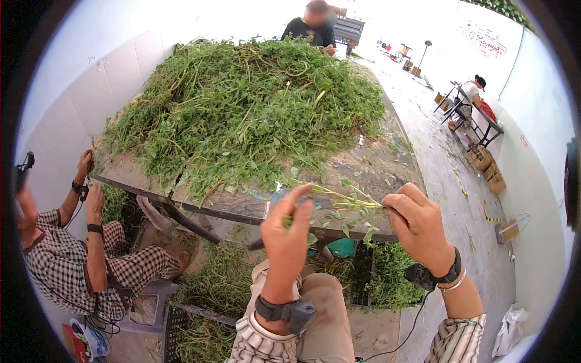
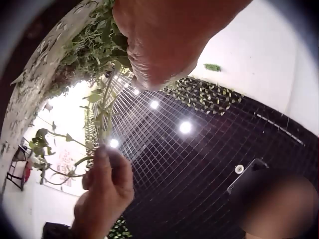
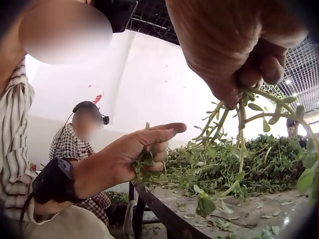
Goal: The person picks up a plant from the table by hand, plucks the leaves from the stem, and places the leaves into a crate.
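Observation:
My right hand pinches the cut ends of several pale green leafy stems over the table's near edge. The stems branch and bear small rounded leaves; in the right wrist view they hang down from the right hand. To the left, my left hand has its fingers curled around a small bunch of leafy sprigs, whose leaves stick out below the fingers in the right wrist view. A big heap of the same greens covers most of the table.
Beneath the table stand dark crates with more greens, and loose stems lie on the floor. A person in checked clothes sits at left, another person behind the heap. Cardboard boxes line the right side.

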`<state>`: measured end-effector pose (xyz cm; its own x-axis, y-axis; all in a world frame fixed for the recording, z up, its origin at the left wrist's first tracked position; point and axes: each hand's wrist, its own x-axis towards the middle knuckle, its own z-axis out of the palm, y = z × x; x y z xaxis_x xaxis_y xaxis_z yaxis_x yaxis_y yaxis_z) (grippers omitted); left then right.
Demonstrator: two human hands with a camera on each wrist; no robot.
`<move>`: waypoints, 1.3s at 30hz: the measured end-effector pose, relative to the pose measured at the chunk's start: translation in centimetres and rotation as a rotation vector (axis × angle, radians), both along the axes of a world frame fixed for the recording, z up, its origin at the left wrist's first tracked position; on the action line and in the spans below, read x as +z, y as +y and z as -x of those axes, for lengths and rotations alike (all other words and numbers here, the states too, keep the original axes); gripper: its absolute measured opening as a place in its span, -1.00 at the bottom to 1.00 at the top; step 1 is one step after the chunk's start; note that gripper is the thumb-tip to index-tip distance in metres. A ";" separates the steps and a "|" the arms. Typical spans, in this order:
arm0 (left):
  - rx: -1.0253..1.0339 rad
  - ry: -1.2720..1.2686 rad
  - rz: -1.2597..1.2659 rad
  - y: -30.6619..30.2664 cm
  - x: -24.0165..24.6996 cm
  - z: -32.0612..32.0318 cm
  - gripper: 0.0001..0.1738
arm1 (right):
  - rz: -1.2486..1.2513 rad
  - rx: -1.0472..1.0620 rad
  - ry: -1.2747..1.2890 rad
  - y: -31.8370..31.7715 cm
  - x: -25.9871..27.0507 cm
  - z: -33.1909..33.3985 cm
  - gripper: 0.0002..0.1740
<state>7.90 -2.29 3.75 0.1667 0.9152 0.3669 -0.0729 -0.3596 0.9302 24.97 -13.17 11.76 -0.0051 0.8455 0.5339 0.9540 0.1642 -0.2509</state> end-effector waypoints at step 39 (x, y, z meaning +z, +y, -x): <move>0.004 -0.276 0.277 0.3 -1.6 -1.1 -0.83 | -0.056 0.021 -0.014 -0.6 0.6 1.3 -0.87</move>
<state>8.98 -2.03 2.17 0.0923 0.9864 0.1363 -0.3336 -0.0984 0.9376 23.65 -13.77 12.41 -0.0302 0.8137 0.5805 0.9537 0.1973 -0.2270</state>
